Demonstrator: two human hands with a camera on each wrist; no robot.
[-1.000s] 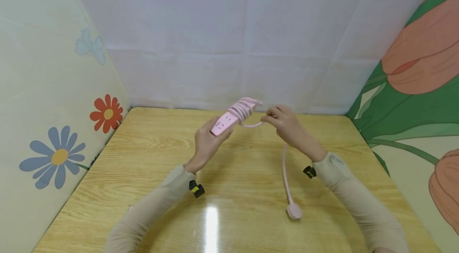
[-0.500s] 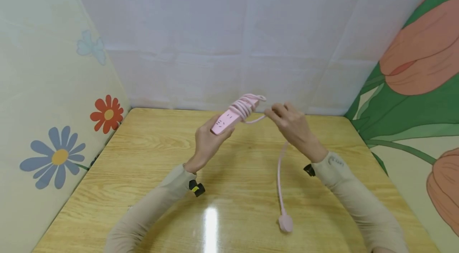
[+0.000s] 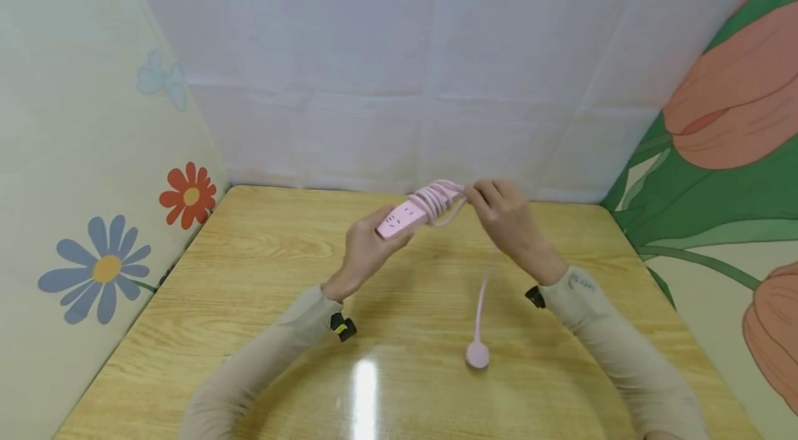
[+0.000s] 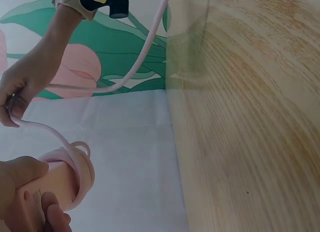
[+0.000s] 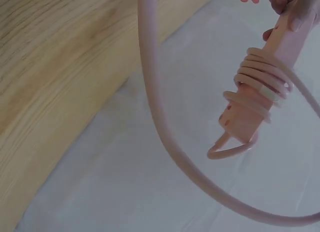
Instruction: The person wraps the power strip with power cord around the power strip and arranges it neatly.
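My left hand [image 3: 369, 246] grips the near end of a pink power strip [image 3: 400, 220], held tilted above the table. Several turns of its pink cord [image 3: 436, 199] are wound round the far half, and the right wrist view shows these coils [image 5: 260, 76] with a small loop at the strip's end. My right hand [image 3: 508, 222] pinches the cord just beyond that far end, fingers bent. From there the free cord [image 4: 142, 51] hangs in a curve, ending in a round pink plug [image 3: 477, 355] low over the table. In the left wrist view, my left thumb and fingers hold the strip's sides.
The wooden table [image 3: 280, 239] lies below both hands. A white cloth backdrop [image 3: 324, 66] rises behind it. Painted panels with flowers [image 3: 106, 268] and tulips [image 3: 736, 100] stand at either side. Each wrist bears a small black camera [image 3: 343, 326].
My right hand has risen slightly and brought the cord up close to the strip's far end. The strip has shifted a little right. The hanging plug has swung left.
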